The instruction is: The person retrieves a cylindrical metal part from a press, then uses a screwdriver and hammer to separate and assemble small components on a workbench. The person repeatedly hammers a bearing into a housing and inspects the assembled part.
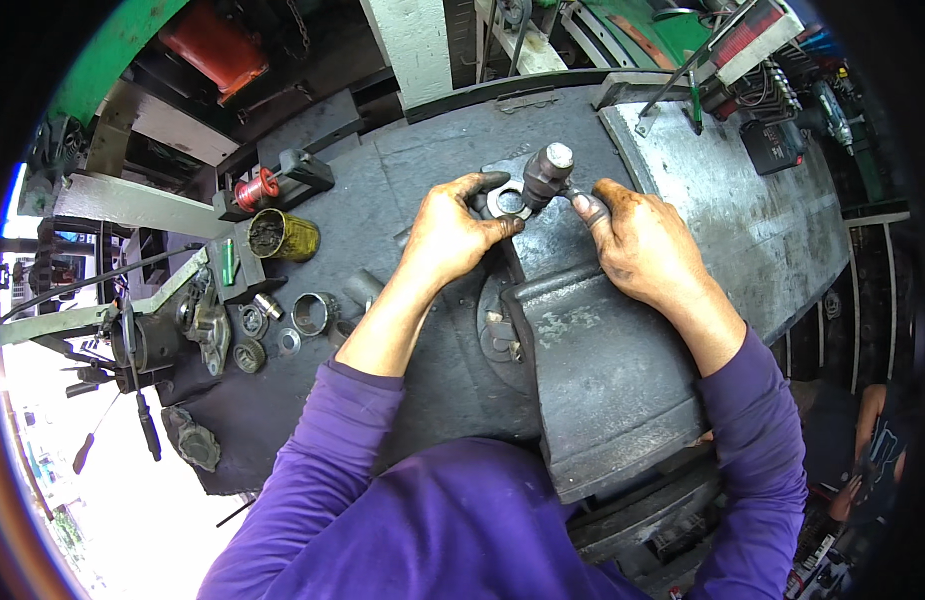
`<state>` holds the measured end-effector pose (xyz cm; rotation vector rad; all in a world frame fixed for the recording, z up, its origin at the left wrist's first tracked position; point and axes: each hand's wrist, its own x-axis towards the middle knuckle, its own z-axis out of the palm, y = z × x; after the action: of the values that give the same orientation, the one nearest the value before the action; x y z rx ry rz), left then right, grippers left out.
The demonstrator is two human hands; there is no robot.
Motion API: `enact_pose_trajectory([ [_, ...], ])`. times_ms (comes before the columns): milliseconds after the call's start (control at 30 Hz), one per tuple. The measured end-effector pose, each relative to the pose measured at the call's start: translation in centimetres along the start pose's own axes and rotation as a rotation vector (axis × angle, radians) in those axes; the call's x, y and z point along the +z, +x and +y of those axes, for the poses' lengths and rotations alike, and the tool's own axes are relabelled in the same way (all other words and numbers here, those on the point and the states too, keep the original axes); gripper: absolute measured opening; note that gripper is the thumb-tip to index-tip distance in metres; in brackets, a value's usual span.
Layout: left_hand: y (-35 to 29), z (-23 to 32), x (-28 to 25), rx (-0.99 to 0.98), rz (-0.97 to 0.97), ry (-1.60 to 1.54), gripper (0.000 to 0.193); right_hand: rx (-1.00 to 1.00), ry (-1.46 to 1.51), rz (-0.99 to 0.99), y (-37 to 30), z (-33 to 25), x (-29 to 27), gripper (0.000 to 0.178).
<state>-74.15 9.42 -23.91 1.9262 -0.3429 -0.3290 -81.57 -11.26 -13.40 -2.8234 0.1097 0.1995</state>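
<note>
My left hand [456, 225] has its thumb and forefinger closed about a small bright metal ring [508, 202], resting on or just above the flat steel top at the far end of a big bench vise [613, 360]. Right beside the ring is the thick, rounded head of a hammer [549, 172], its worn pale face turned up. My right hand [638, 235] is wrapped round the short visible part of its handle, thumb along it; the rest of the handle is hidden by the fingers. Whether hammer and ring touch, I cannot tell.
Left on the dark workbench [413, 145] lie a yellow tin [283, 236] of dark grease, a metal collar [311, 313], a cast housing [211, 325] and several rings. A steel plate [733, 220] covers the right side, bearing a black box [773, 146]. Another person's arm [868, 430] shows lower right.
</note>
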Motion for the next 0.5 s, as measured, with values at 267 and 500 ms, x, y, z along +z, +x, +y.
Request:
enact_pose_trajectory([
  [267,-0.29,-0.14,0.37,-0.016,0.057,0.017,0.057,-0.003,0.022,0.020,-0.23,-0.16,0.34,0.045],
  [500,-0.48,0.31,0.23,-0.071,0.048,-0.015,0.058,0.002,0.055,0.078,-0.14,-0.38,0.42,0.046],
])
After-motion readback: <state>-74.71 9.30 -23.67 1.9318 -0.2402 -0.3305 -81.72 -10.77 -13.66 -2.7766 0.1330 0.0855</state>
